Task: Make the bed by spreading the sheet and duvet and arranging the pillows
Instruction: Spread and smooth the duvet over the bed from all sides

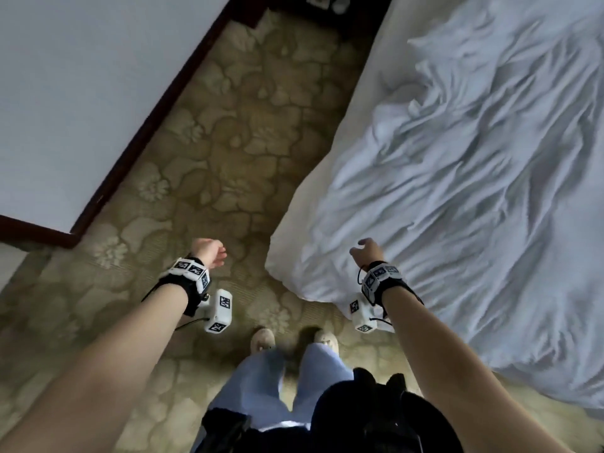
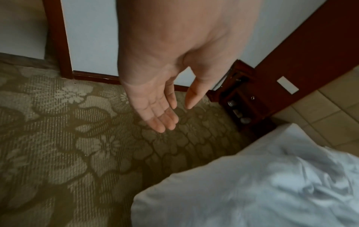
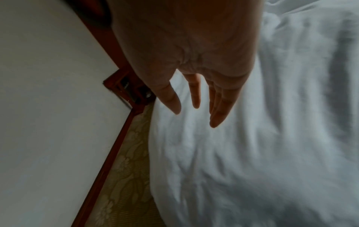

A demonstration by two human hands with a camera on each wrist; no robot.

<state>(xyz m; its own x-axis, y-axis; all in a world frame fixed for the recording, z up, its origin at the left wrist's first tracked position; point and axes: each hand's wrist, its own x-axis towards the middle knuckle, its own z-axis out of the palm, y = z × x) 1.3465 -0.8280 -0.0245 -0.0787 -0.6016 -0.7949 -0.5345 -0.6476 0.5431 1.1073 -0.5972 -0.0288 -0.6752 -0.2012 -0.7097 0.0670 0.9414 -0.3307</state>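
Observation:
A wrinkled white duvet (image 1: 474, 178) covers the bed on the right, its near corner (image 1: 294, 273) hanging over the bed's foot. A strip of white sheet (image 1: 359, 103) shows along the bed's left edge. My right hand (image 1: 367, 250) hovers just above the duvet's corner, fingers straight and spread, holding nothing (image 3: 196, 106). My left hand (image 1: 210, 251) hangs over the carpet left of the bed, fingers relaxed and empty (image 2: 167, 116). The duvet corner (image 2: 242, 192) lies to its lower right. No pillow is in view.
Patterned olive carpet (image 1: 228, 152) fills the aisle between the bed and a white wall with a dark wooden skirting (image 1: 157, 116). A dark wooden nightstand (image 2: 244, 98) stands at the head end. My feet (image 1: 294, 341) stand at the bed's corner.

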